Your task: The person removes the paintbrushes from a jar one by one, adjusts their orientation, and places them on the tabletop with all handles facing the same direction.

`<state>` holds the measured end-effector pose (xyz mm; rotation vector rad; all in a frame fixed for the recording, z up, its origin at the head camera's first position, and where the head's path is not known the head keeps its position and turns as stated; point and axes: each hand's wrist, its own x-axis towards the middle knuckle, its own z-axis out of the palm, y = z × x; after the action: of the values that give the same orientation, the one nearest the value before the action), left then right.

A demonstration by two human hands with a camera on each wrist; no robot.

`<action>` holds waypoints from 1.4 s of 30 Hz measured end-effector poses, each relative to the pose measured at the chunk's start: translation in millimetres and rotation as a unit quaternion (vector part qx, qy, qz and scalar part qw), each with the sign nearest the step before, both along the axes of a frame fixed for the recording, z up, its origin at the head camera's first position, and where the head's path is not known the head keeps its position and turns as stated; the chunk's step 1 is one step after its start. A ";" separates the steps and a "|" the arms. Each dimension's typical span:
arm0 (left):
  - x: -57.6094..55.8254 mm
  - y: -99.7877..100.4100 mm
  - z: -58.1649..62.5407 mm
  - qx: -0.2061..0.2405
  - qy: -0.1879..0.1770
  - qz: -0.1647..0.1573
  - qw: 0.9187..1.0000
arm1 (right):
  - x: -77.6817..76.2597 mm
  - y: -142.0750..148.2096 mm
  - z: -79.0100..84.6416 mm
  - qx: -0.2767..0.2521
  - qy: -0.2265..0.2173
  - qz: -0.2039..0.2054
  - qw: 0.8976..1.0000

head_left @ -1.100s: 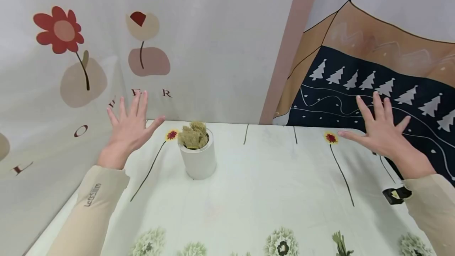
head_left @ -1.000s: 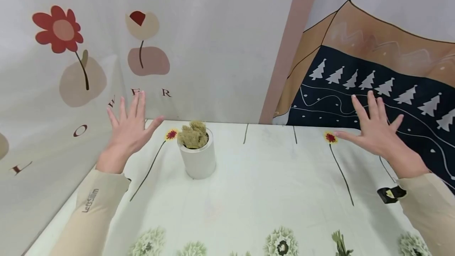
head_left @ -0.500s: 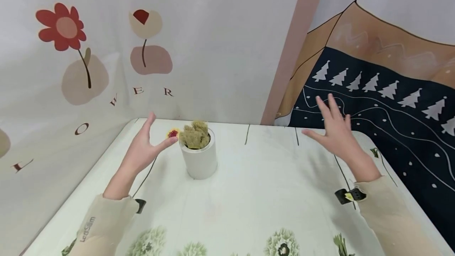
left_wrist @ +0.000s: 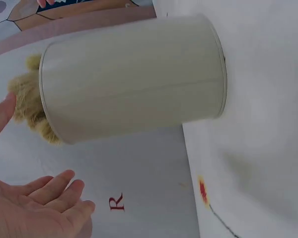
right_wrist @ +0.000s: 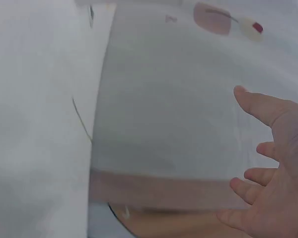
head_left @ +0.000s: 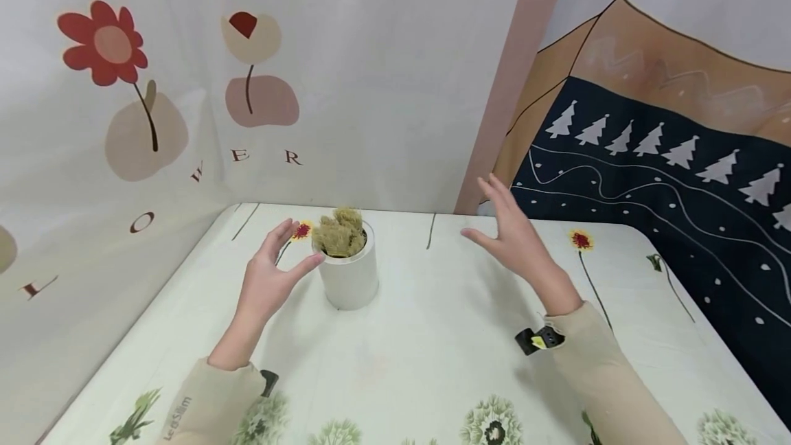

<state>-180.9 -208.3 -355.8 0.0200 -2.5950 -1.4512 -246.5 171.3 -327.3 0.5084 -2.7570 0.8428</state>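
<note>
A white cylindrical pot [head_left: 350, 285] stands upright on the table, left of its middle in the head view. Dry, fluffy tan plant tufts [head_left: 338, 233] rise from its top. Just left of the pot is my left hand [head_left: 266, 287], thumb and fingers spread apart and holding nothing. In the left wrist view the pot [left_wrist: 134, 79] looks large and sideways, with the left hand [left_wrist: 35, 208] near its tufted end. My right hand [head_left: 518, 242] hovers above the table well right of the pot, fingers extended. The right wrist view shows that hand [right_wrist: 273, 168] holding nothing.
A white cloth [head_left: 420, 349] printed with flowers covers the table. Behind it hangs a pale curtain [head_left: 383, 88] with printed flowers and letters. A dark printed panel with white trees [head_left: 649, 177] lies beyond the table's right edge.
Both hands have come inward from wide apart. My left hand has moved right and lower, close beside the pot; my right hand has moved left over the table. The pot stays in place.
</note>
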 end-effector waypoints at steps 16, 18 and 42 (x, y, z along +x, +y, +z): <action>4.4 24.2 -18.3 0.139 0.018 0.027 0.990 | 6.6 -72.4 -18.7 -0.023 0.033 0.071 0.997; 4.9 25.9 -18.2 0.150 0.025 0.034 0.988 | 6.9 -80.7 -18.5 -0.030 0.033 0.076 0.996; 1.2 33.1 -17.0 0.156 -0.010 0.070 0.985 | -5.7 -156.4 -15.2 -0.186 0.006 0.123 0.975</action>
<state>-179.7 -175.2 -372.8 0.2504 -2.2994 -1.7928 -252.2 14.9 -342.5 0.7802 -2.4677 1.3694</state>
